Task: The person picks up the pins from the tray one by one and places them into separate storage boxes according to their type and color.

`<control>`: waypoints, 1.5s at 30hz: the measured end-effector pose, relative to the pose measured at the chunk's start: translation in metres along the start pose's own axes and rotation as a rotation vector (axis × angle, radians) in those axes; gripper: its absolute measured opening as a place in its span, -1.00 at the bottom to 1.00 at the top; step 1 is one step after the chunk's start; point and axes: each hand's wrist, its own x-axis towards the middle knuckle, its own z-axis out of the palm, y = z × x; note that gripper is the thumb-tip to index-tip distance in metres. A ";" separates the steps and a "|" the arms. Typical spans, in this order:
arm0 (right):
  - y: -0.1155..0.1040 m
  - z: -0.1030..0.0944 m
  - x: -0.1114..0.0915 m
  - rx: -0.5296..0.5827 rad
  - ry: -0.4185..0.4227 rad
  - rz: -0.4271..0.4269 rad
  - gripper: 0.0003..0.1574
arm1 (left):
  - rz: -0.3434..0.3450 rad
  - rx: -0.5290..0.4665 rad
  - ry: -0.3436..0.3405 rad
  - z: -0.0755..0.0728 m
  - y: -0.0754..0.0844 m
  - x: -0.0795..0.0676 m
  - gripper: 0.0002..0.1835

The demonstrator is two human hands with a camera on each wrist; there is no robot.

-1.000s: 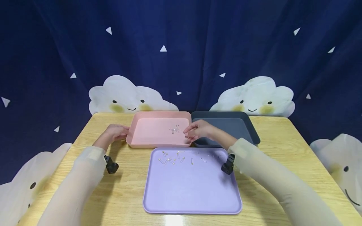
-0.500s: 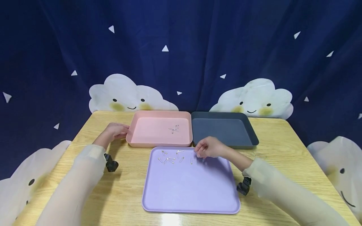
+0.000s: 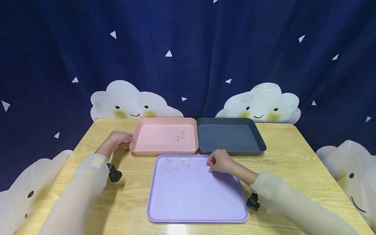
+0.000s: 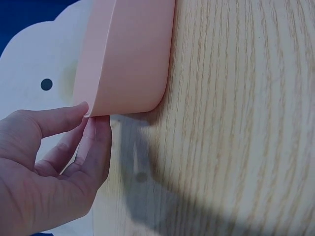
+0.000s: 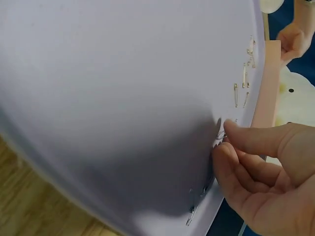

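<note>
My left hand [image 4: 59, 162] pinches the left rim of the pink tray [image 4: 130, 64] between thumb and fingers. Inside that tray, a small cluster of silver safety pins [image 3: 180, 136] lies toward its right side. Over the upper right of the lavender tray [image 3: 196, 199], my right hand [image 3: 220, 161] has thumb and index finger closed on a silver safety pin [image 5: 221, 134], low over the surface. Several gold safety pins [image 3: 175, 168] are scattered along the tray's far left part. Part of the gripped pin is hidden by the fingertips.
A dark grey tray [image 3: 230, 135] stands against the pink tray's right side, behind the lavender one. More silver pins [image 5: 191, 215] lie near my right hand. All three trays sit on a wooden table [image 3: 129, 195] before a dark blue curtain [image 3: 188, 58].
My right hand has left the pink tray's right edge, come down to the lavender tray, and shifted slightly right to pinch a safety pin. The left hand still holds the pink rim.
</note>
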 end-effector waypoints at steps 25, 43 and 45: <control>-0.007 0.016 0.005 -0.093 -0.045 -0.042 -0.83 | -0.041 0.008 0.016 -0.006 -0.009 0.000 -0.40; -0.005 0.004 0.010 0.496 -0.322 0.240 -0.80 | -0.003 -0.033 -0.014 -0.003 0.000 -0.001 -0.41; -0.004 0.002 0.011 0.542 -0.345 0.268 -0.77 | -0.009 -0.034 -0.015 -0.003 0.001 0.000 -0.41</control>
